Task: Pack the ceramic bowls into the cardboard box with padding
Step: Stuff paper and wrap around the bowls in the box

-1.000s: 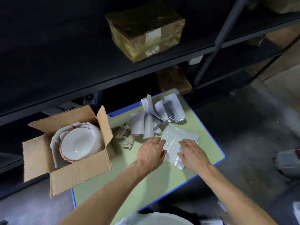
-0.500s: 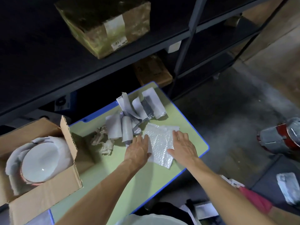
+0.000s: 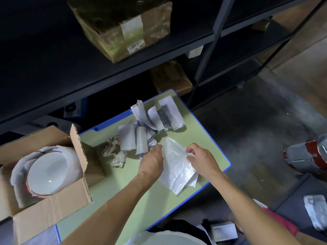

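An open cardboard box stands at the left end of the green table. Inside it a white ceramic bowl sits in grey padding. A sheet of clear bubble wrap lies near the table's right edge, its upper part lifted. My left hand holds the sheet's left edge with curled fingers. My right hand pinches its upper right corner.
Grey foam strips and rolls and crumpled paper lie on the table behind the sheet. Dark metal shelving with a taped box rises close behind. A red and grey object sits on the floor at right.
Both hands lay flat on the bubble wrap before. Now their fingers have curled onto its edges and its upper part is raised off the table. The view shifted between frames.
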A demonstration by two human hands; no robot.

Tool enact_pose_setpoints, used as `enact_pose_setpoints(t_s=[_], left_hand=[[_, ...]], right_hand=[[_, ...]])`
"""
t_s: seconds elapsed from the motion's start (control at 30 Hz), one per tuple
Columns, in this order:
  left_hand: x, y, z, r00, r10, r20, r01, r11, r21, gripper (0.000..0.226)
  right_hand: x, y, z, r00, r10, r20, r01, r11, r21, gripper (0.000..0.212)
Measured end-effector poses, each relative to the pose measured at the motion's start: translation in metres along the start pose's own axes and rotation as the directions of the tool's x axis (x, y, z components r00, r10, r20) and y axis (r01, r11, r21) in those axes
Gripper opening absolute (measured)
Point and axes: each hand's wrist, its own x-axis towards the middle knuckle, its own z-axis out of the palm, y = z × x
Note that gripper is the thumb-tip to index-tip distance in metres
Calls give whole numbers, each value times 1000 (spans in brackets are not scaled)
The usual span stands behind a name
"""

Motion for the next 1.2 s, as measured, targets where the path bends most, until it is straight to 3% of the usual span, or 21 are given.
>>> enact_pose_setpoints(t_s=[0.1, 0.3, 0.53, 0.67, 0.8, 0.9, 1.07, 1.13, 1.2], left_hand=[[-6, -6, -15, 997, -36, -63, 23, 979, -202, 10], [-28, -23, -51, 972, -150, -183, 39, 864, -502, 14], [-61, -48, -99, 885, -355, -302, 17, 674, -739, 31], [-85, -60, -126, 848, -407, -339, -14, 623, -782, 28], [-114, -77, -147, 803, -438, -403, -31, 645, -763, 22], [-140, -101, -157, 745, -491, -452, -69, 617, -784, 7], [-182, -156, -164, 643, -626, -441, 14, 586, -810, 16], [-198, -177, -171, 599, -649, -469, 75, 628, -774, 24], [-212, -197, -180, 589, -658, -469, 137, 653, -745, 31]], right_hand=[[-1, -4, -13, 1000, 7, 1, -7, 990, 141, 18], [-5, -36, -41, 999, -25, 20, 9, 826, 564, 30], [-18, -83, -50, 981, -162, 105, 15, 606, 795, 47], [-23, -123, -56, 958, -252, 134, 76, 679, 731, 38], [-29, -172, -66, 910, -399, 111, 230, 709, 666, 8], [-32, -204, -68, 879, -462, 113, 300, 723, 622, 12], [-35, -260, -52, 798, -567, 205, 440, 780, 445, 13], [-37, -288, -45, 743, -638, 204, 545, 753, 368, 26], [-38, -315, -39, 716, -671, 192, 624, 739, 255, 23]])
